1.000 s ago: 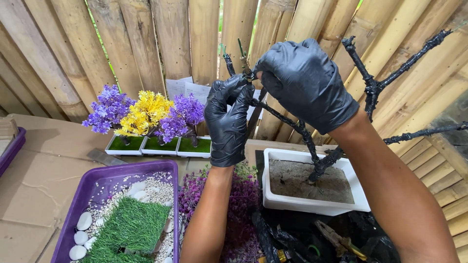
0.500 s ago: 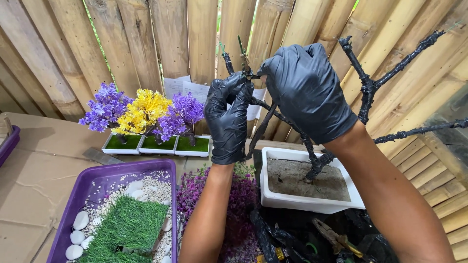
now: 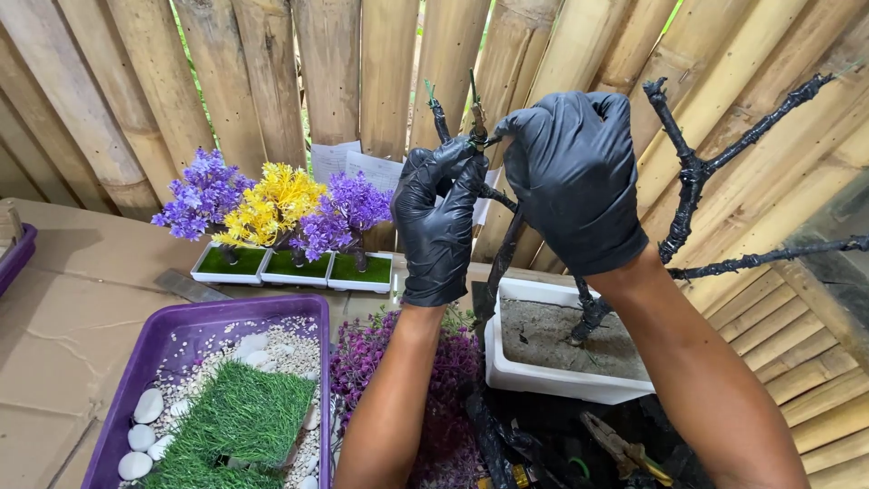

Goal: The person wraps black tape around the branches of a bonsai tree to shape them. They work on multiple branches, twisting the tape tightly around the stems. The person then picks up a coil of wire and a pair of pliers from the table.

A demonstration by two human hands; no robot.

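Observation:
Both my hands wear black gloves and meet at the top of a black wrapped tree frame. My left hand pinches an upright branch tip of the frame. My right hand grips the same branch cluster just beside it, fingertips touching the left fingers. The frame's trunk stands in a white rectangular pot filled with grey sand, below my right wrist. Bare black branches spread out to the right.
Three small artificial trees, purple, yellow and purple, stand in white trays at the bamboo fence. A purple tray holds fake grass, gravel and white pebbles. Purple foliage sprigs and pliers lie near me. Cardboard covers the surface.
The view has shifted slightly; my hands stay together on the branch tip, with only small movements of the fingers.

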